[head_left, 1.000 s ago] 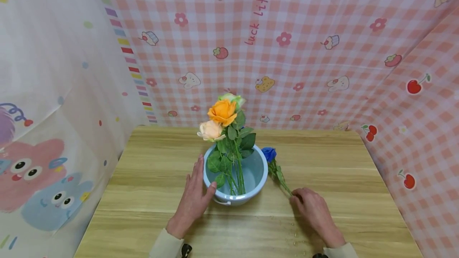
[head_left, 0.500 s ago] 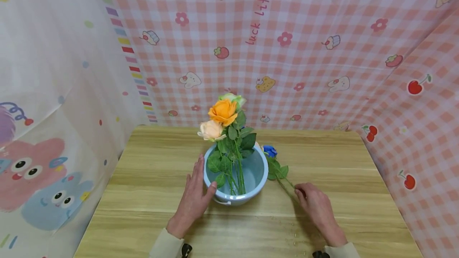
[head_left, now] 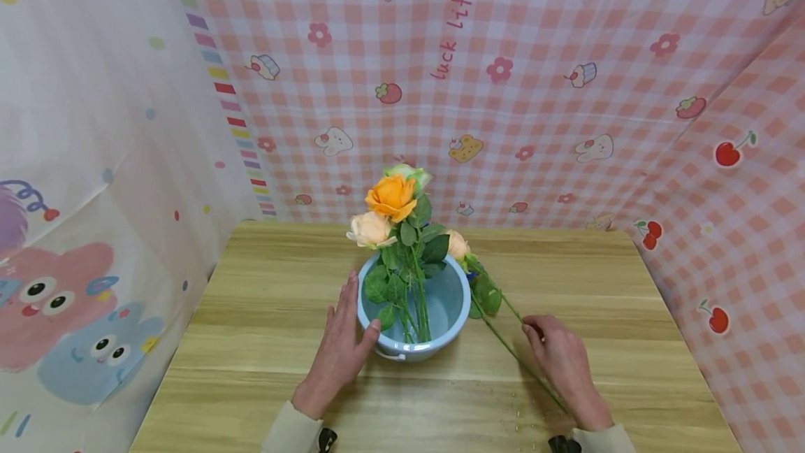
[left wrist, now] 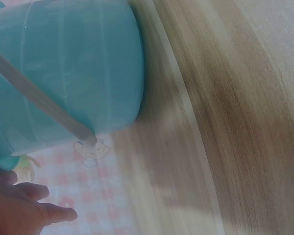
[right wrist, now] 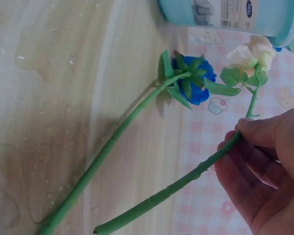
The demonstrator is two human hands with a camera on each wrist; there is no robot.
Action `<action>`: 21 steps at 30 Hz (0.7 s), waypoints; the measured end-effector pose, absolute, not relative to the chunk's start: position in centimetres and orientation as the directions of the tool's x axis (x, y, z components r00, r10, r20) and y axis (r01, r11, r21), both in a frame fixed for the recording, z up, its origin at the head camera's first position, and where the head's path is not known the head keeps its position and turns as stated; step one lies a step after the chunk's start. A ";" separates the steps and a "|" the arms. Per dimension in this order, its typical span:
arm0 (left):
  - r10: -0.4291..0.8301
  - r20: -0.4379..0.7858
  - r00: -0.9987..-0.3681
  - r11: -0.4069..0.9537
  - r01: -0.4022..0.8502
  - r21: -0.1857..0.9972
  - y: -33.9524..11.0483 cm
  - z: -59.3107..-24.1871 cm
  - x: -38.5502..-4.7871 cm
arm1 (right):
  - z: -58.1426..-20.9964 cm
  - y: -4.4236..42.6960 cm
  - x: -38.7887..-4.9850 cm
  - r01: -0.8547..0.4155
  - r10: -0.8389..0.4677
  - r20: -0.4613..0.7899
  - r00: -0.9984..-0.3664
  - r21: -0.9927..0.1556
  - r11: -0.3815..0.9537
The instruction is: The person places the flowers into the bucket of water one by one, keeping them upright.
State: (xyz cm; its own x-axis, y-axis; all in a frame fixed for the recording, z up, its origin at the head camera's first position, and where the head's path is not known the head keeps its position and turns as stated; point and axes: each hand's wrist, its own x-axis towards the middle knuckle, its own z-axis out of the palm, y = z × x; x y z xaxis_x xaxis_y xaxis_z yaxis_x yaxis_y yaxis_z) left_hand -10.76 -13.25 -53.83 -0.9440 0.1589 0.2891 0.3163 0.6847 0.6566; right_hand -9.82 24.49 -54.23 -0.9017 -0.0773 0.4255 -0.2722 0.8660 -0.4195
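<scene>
A light blue bucket (head_left: pixel 449 335) stands mid-table, with an orange rose (head_left: pixel 391 197), a peach rose (head_left: pixel 370 229) and a pale green-white rose (head_left: pixel 420 175) in it. My left hand (head_left: pixel 339 351) rests against its left rim, fingers extended; the left wrist view shows the bucket's side (left wrist: pixel 68 73) and handle (left wrist: pixel 44 100). Right of the bucket, my right hand (head_left: pixel 562 358) pinches the stem of another peach rose (right wrist: pixel 255 54) between thumb and fingers, bloom raised. A blue rose (right wrist: pixel 201 85) lies on the table beneath it, its stem slanting toward me.
The wooden table (head_left: pixel 270 285) carries water drops (head_left: pixel 517 411) near its front right. A pink checked cloth (head_left: pixel 541 159) hangs behind and along the right, and a white printed cloth (head_left: pixel 126 180) hangs on the left.
My right hand has lifted the peach rose off the blue one and drawn it slightly right. The blue rose's stem now shows separately on the table. My left hand has stayed put.
</scene>
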 end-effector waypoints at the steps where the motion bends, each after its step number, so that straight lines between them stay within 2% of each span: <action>1: 0.159 0.287 -0.944 0.684 0.315 0.658 -13.3 -53.8 -10.7 | -54.1 24.5 -9.8 -0.270 -0.072 0.426 -0.902 -0.424 0.865; 12: 0.157 0.266 -0.951 0.676 0.300 0.673 -13.2 -53.6 -10.6 | -52.9 24.6 -10.0 -0.234 0.003 0.451 -0.892 -0.468 0.852; 21: 0.158 0.273 -0.949 0.679 0.305 0.668 -13.2 -53.6 -10.6 | -51.6 24.4 -10.0 -0.258 0.032 0.492 -0.870 -0.510 0.821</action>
